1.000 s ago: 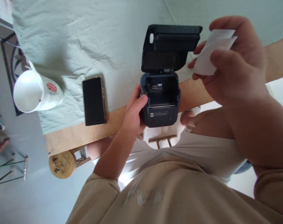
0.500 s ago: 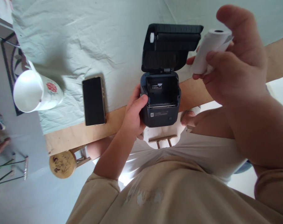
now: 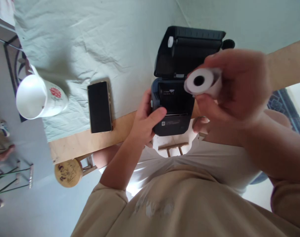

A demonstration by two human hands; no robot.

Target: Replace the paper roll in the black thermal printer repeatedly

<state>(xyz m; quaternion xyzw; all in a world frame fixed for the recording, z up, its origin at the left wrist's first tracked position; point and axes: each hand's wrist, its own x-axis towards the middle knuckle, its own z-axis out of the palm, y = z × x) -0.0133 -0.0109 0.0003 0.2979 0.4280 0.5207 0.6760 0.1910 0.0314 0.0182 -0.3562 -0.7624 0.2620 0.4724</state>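
Note:
My left hand (image 3: 148, 120) grips the left side of a small black label printer (image 3: 177, 125), its thumb over the front edge. The printer's lid (image 3: 187, 49) is flipped up and back, baring a hollow paper bay with a small white printed label inside. A roll of white paper (image 3: 205, 82) is pinched in my right hand (image 3: 239, 85), just over the right side of the bay. The roll's round end and dark core hole face left toward the bay, and a loose flap of paper stands off its side. My right fingers partly cover the roll.
On the pale green cloth (image 3: 95, 39) lie a dark-screened phone (image 3: 100, 107) and, farther left, a white cup (image 3: 38, 97) with a red design, tipped on view. The table's bare wooden edge (image 3: 73, 143) runs below. A round wooden stool (image 3: 68, 172) stands beneath at left.
My right hand has brought the paper roll left and down to the printer, turning its end to face left. The printer has shifted slightly right, and my left thumb lies farther over it.

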